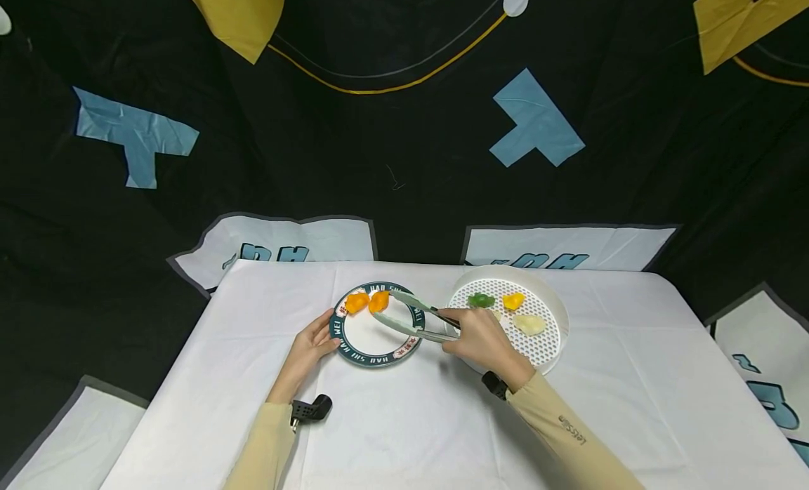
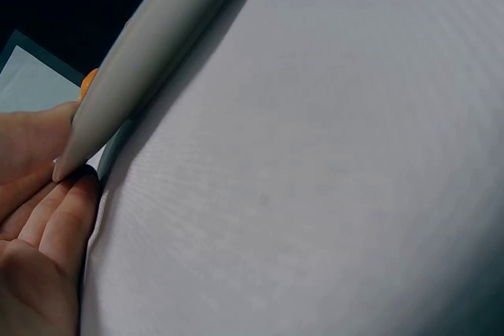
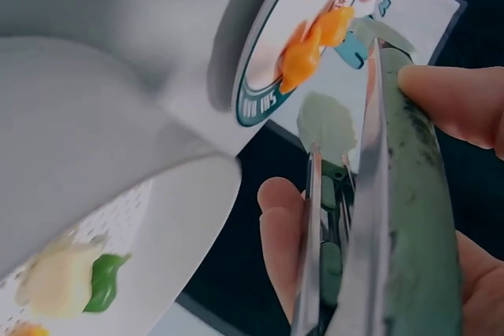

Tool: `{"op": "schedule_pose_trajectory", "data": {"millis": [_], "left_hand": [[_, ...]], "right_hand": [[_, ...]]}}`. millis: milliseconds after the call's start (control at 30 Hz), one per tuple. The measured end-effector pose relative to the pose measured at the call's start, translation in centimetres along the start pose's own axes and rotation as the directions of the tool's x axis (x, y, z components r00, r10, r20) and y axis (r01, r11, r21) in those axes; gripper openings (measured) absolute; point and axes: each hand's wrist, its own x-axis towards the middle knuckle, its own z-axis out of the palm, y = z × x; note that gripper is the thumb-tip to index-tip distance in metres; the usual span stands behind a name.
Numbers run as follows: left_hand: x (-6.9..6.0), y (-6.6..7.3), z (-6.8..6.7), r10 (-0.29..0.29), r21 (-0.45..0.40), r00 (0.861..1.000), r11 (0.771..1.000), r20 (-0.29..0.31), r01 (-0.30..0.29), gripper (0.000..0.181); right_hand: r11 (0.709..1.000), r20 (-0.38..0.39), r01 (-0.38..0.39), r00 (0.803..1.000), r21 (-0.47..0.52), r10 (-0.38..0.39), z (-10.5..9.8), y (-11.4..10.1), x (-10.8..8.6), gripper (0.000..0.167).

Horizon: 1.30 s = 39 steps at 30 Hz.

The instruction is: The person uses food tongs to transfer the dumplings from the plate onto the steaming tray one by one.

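My right hand [image 1: 483, 339] grips parted tongs [image 1: 407, 328], my left hand [image 1: 314, 339] pinches the plate [image 1: 373, 339] at lower centre, and I judge I'm seizing or releasing an orange pepper [image 1: 379, 302] there, which calls next for steady tongs.

Long pale-green-and-silver tongs [image 3: 417, 194]: bright polished metal edges, matt green facing with dark scuffs. Round white plate with dark green lettered rim [image 1: 373, 339]: smooth, glossy, mirrors the orange, lobed pepper-like pieces [image 3: 302, 64], themselves smooth with a slight sheen. Round white perforated tray [image 1: 505, 272]: looks like plastic, smooth satin wall. White tablecloth [image 1: 392, 420]: matt woven cloth, light creases. Black backdrop [image 1: 354, 167]: matt, looks like cloth. Blue angular patches [image 1: 537, 118]: creased, slight sheen. Beige sleeves [image 1: 543, 420]: matt cloth.
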Motion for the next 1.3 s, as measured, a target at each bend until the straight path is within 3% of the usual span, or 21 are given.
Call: {"op": "schedule_pose_trajectory", "data": {"millis": [200, 433, 667, 900, 1300], "left_hand": [[0.1, 0.0, -0.1, -0.001, 0.014, 1.000, 1.000, -0.006, 0.001, 0.069], [0.1, 0.0, 0.0, -0.007, 0.025, 1.000, 1.000, -0.016, 0.008, 0.070], [-0.1, -0.1, 0.0, 0.064, 0.005, 0.998, 0.998, -0.007, -0.064, 0.070], [0.0, 0.0, 0.1, -0.016, 0.012, 1.000, 1.000, -0.009, 0.016, 0.070], [0.0, 0.2, 0.1, -0.004, 0.006, 1.000, 1.000, -0.004, 0.004, 0.070]], "right_hand": [[0.999, 0.047, -0.038, 0.998, -0.026, 0.039, 0.7, -0.6, 1.3, 0.049], [0.998, 0.031, -0.044, 0.998, -0.055, 0.046, 1.3, -0.6, 2.1, 0.051], [0.996, 0.065, -0.055, 0.996, -0.068, 0.060, 1.7, -0.5, 2.8, 0.053], [0.996, 0.087, -0.045, 0.995, -0.076, 0.052, 2.1, -0.6, 3.2, 0.050], [0.995, 0.048, -0.030, 0.998, -0.093, 0.035, 2.2, -0.4, 3.0, 0.046]]}}
